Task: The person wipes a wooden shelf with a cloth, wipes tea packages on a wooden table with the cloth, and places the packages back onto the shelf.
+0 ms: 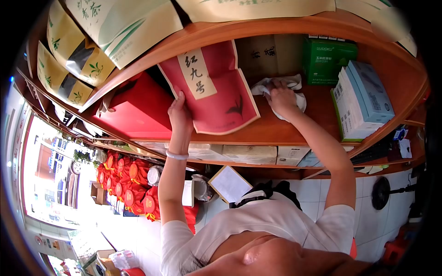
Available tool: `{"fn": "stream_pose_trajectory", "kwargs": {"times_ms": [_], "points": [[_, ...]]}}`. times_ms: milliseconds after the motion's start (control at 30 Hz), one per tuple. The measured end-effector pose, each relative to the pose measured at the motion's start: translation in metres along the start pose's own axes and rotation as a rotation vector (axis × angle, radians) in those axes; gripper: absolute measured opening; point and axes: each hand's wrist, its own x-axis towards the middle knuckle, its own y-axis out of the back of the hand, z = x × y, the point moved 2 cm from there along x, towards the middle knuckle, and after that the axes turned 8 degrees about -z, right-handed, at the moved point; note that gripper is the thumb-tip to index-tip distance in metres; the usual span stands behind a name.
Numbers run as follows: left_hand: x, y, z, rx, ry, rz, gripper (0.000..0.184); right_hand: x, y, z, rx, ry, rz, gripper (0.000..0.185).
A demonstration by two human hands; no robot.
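A red paper bag with a cream label is gripped at its left edge by my left hand, which wears a pale bangle at the wrist. The bag leans tilted at the front of a wooden shelf. Right of it, my right hand presses a white cloth onto the shelf board, fingers bent over it. Behind the cloth is a brown box with dark writing. A green box stands to the right of the cloth.
Light blue and white boxes fill the shelf's right side. A large red box is at the left. Tea bags stand on the shelf above. Below are red-wrapped jars and a black fan on the floor.
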Motion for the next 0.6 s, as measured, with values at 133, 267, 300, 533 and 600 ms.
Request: {"fn": "stream_pose_trajectory", "kwargs": {"times_ms": [133,267,300,533,600], "points": [[-0.053,-0.001,0.008,0.052,0.054,-0.014,0.024,-0.002,0.008,-0.003,0.068,-0.052,-0.030,0.034],[-0.116,0.037,-0.004,0.026,0.103,0.043,0.023,-0.002,0.011,-0.001,-0.009,-0.089,-0.020,0.041],[-0.134,0.047,-0.005,0.021,0.102,0.064,0.024,-0.004,0.014,-0.001,-0.026,-0.094,-0.027,0.044],[-0.238,0.096,0.004,-0.026,0.092,0.351,0.027,-0.008,0.016,0.005,-0.071,-0.094,-0.088,0.047],[-0.254,0.104,0.009,-0.042,0.077,0.407,0.027,-0.001,0.010,0.005,-0.132,-0.062,-0.106,0.046]]}}
